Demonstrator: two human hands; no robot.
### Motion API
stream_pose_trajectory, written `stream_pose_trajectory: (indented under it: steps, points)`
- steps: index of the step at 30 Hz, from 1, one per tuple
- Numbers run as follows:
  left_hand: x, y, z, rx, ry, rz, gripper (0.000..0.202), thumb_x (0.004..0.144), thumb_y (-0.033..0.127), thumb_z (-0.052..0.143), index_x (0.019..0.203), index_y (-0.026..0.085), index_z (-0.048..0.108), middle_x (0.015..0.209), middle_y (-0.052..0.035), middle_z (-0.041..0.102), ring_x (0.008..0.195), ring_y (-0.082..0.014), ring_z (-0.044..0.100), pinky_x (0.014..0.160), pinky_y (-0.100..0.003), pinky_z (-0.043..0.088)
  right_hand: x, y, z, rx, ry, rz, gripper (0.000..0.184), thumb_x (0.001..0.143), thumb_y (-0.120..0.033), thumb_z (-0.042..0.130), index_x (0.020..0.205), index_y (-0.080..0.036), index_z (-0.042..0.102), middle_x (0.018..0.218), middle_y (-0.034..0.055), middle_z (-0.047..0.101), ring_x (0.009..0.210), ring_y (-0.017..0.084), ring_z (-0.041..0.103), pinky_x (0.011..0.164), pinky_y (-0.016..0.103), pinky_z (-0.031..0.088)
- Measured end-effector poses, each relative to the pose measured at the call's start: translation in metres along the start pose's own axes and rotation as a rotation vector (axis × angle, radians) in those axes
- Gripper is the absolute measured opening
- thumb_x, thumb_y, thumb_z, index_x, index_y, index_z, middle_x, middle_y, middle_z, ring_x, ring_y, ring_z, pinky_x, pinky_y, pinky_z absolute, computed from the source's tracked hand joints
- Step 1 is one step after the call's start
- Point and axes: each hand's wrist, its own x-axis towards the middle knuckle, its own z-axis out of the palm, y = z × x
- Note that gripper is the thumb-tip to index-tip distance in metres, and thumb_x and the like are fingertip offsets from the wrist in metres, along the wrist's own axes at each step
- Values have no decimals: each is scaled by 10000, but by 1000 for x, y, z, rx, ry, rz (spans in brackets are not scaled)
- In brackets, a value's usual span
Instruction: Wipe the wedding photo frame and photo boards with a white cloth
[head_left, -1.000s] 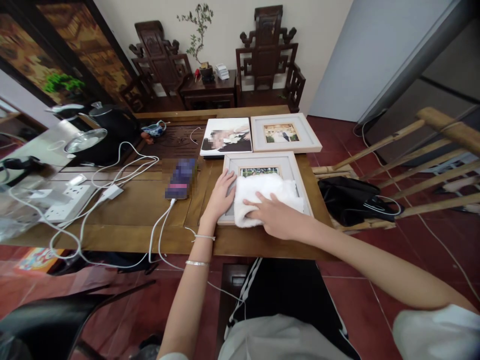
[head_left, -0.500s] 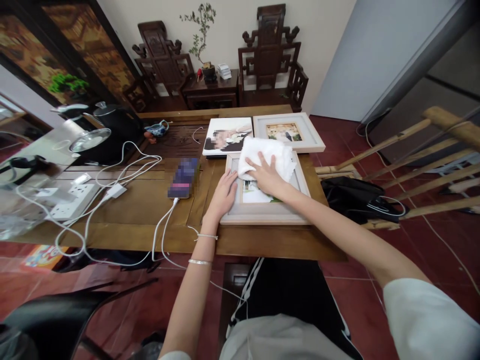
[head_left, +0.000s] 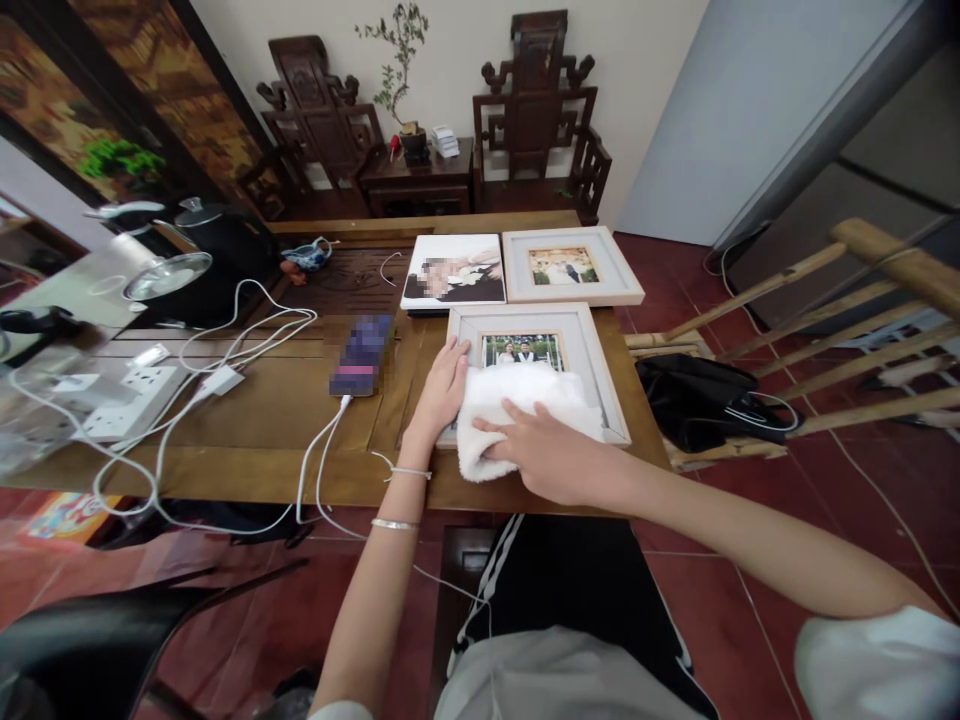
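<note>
Table (head_left: 247, 430), frame (head_left: 577, 345), cloth (head_left: 532, 385)

Frame: flat, near right on table. Cloth: over frame's near half (seemingly longer left to right); directly under right hand (head_left: 551, 450), fingers splayed. Left hand (head_left: 442, 390): unclenched, at frame's left edge.

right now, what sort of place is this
Probably a home sitting room: carved wooden chairs, a potted plant on the side table between them, and picture frames on the wooden table.
</note>
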Motion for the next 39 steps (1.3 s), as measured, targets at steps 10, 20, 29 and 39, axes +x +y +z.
stream_pose_trajectory:
  steps: [10,20,29,39]
  points:
    - [-1,3,0,-139,44,6,538,1030,506,316,1456,214,467,1585,-89,376,1476,-235,339,1235,-452,246,74,46,11,-163,184,179,539,816,2,469,1238,-259,679,1614,20,310,1496,404,165,1069,805,208]
    - [-3,-4,-6,-9,-35,40,549,979,295,471,1510,210,363,1565,-110,409,1446,-251,393,1215,-472,294,115,101,-9,-306,364,261,496,860,-43,437,1292,-162,649,1546,73,443,1478,354,251,1178,617,168]
    - [-1,-7,-6,39,-75,78,514,934,205,460,1446,157,465,1572,-132,390,1469,-249,351,1233,-456,258,38,151,-16,-280,298,462,503,830,-11,414,1238,-147,674,1383,147,606,1386,331,414,1093,563,321]
    - [1,-13,-3,115,-103,88,503,951,251,438,1444,157,472,1536,-136,445,1479,-274,328,1226,-510,255,-29,87,21,-309,225,295,487,733,-3,490,1137,-115,737,1468,142,526,1374,402,405,1079,525,372]
